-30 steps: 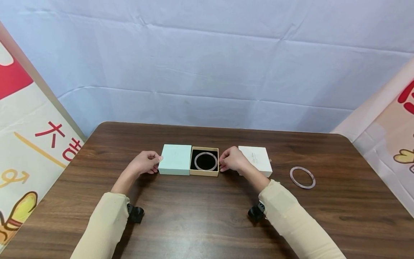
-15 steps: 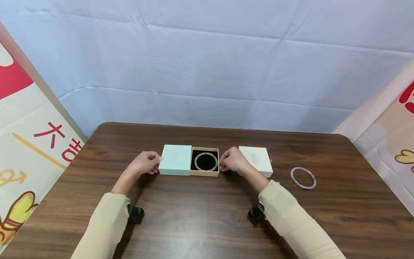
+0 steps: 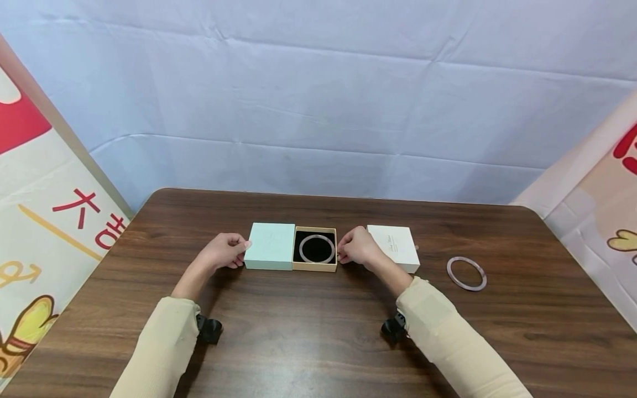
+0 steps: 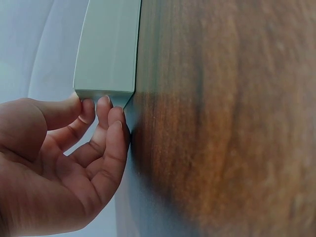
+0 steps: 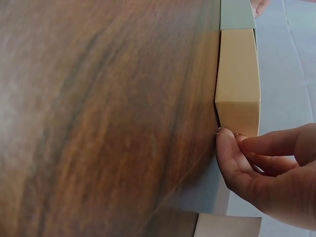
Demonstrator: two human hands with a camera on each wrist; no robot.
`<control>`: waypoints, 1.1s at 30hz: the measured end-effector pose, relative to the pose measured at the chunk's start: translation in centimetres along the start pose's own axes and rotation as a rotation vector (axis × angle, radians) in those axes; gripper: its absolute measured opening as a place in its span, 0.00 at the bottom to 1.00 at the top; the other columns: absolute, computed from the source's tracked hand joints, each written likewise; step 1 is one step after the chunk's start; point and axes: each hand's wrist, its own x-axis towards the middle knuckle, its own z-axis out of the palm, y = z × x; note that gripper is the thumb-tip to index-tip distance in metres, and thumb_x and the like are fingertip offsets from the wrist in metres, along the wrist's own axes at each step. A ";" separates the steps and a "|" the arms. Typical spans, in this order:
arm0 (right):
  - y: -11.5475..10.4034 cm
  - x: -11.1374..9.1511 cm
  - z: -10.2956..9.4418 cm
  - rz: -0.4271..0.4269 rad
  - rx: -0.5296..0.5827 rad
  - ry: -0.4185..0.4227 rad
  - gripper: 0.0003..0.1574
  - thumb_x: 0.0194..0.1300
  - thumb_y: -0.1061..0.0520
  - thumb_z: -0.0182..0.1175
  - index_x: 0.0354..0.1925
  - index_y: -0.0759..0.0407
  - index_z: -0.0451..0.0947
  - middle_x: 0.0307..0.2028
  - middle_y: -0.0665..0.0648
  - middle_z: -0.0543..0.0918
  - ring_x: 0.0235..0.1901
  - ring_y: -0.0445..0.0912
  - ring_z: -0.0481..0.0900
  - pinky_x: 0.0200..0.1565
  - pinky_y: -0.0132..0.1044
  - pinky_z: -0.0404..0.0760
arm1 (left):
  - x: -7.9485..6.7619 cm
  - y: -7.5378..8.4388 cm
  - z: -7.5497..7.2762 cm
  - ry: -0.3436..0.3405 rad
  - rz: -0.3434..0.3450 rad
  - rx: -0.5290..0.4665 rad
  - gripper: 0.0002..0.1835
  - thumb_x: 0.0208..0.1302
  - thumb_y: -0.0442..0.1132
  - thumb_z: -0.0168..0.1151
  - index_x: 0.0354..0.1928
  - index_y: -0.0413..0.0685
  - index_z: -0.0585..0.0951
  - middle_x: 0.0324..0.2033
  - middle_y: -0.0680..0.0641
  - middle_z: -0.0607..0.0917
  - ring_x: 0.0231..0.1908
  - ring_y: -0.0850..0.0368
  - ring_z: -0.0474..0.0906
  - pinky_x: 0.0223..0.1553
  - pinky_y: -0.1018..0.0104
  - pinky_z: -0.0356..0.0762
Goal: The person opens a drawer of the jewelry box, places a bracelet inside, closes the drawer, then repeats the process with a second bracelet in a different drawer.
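A mint-green jewelry box (image 3: 269,246) lies on the table with its kraft-coloured drawer (image 3: 314,266) pulled out to the right. Inside, a pale lilac bangle (image 3: 303,250) lies on black padding. My left hand (image 3: 224,250) holds the left end of the mint cover, thumb at the top edge (image 4: 74,106) and fingertips against the end face. At the drawer's right end, my right hand (image 3: 356,246) pinches a small pull tab, mostly hidden by the thumb and fingertips; the right wrist view shows them close against the drawer end (image 5: 239,116).
A white jewelry box (image 3: 395,245) with printed lettering and a small tab on its right side sits just behind my right wrist. Farther right, a second pale lilac bangle (image 3: 466,273) lies on the brown wooden table (image 3: 308,337). A pale cloth backdrop (image 3: 318,110) hangs behind.
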 end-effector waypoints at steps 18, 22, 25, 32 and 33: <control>0.2 0.0 0.1 -0.006 0.004 0.027 0.08 0.54 0.78 0.49 0.28 0.79 0.76 0.23 0.64 0.79 0.23 0.47 0.79 0.31 0.39 0.81 | -0.1 0.1 0.0 0.004 0.001 0.004 0.14 0.70 0.40 0.48 0.30 0.37 0.74 0.24 0.45 0.74 0.26 0.54 0.74 0.29 0.64 0.75; 0.2 -0.1 0.2 -0.008 0.007 0.028 0.07 0.55 0.77 0.50 0.28 0.79 0.76 0.23 0.65 0.80 0.24 0.48 0.80 0.31 0.39 0.81 | -0.2 0.1 0.0 0.004 0.002 0.009 0.14 0.70 0.40 0.48 0.30 0.37 0.74 0.24 0.44 0.75 0.27 0.54 0.74 0.30 0.64 0.75; 0.2 -0.1 0.2 -0.004 0.019 0.027 0.07 0.55 0.77 0.50 0.28 0.79 0.76 0.24 0.64 0.79 0.24 0.48 0.80 0.32 0.40 0.81 | -0.2 0.2 0.0 0.003 0.003 0.012 0.14 0.70 0.40 0.48 0.30 0.37 0.74 0.25 0.44 0.75 0.27 0.54 0.74 0.30 0.64 0.75; 0.2 -0.2 0.2 -0.003 0.021 0.024 0.08 0.55 0.77 0.50 0.27 0.79 0.77 0.22 0.64 0.79 0.24 0.49 0.80 0.31 0.40 0.81 | -0.1 0.1 0.0 0.000 0.004 0.010 0.14 0.70 0.40 0.48 0.30 0.37 0.74 0.25 0.43 0.75 0.26 0.54 0.74 0.30 0.64 0.75; 0.2 -0.2 0.2 -0.005 0.020 0.024 0.08 0.55 0.77 0.50 0.26 0.79 0.77 0.22 0.64 0.79 0.24 0.49 0.80 0.31 0.40 0.81 | -0.1 0.1 0.0 0.000 0.004 0.009 0.14 0.70 0.40 0.48 0.30 0.37 0.74 0.25 0.43 0.75 0.26 0.54 0.74 0.30 0.64 0.75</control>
